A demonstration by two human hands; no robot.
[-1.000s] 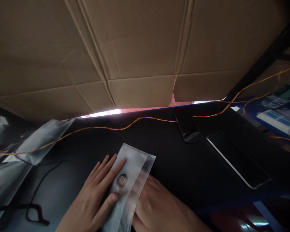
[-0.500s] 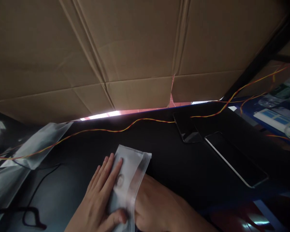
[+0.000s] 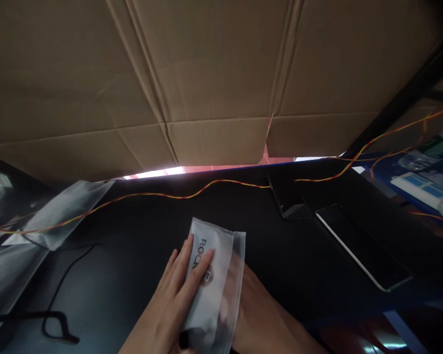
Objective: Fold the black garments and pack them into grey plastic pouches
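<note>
A frosted zip pouch (image 3: 214, 280) with dark lettering and a round mark is tilted up at the bottom middle of the head view. My left hand (image 3: 173, 295) lies along its left side, fingers long and close together, the index fingertip across the print; its thumb is mostly hidden low down. Behind the right edge is my right hand (image 3: 258, 309), its fingers partly showing through the clear strip and otherwise hidden by the pouch. The pouch is held between both hands. A small dark thing shows by its lower left corner, too unclear to name.
Two phones, one dark (image 3: 288, 199) and one with a pale edge (image 3: 362, 246), lie to the right on the black table (image 3: 133, 275). A red-yellow twisted wire (image 3: 162, 195) crosses the back. Plastic bags (image 3: 66, 211) lie left, before a cardboard wall (image 3: 214, 73).
Both hands and the pouch have shifted right in view. More of the pouch's lettering shows, and my left thumb has slipped from sight. The view itself has moved slightly.
</note>
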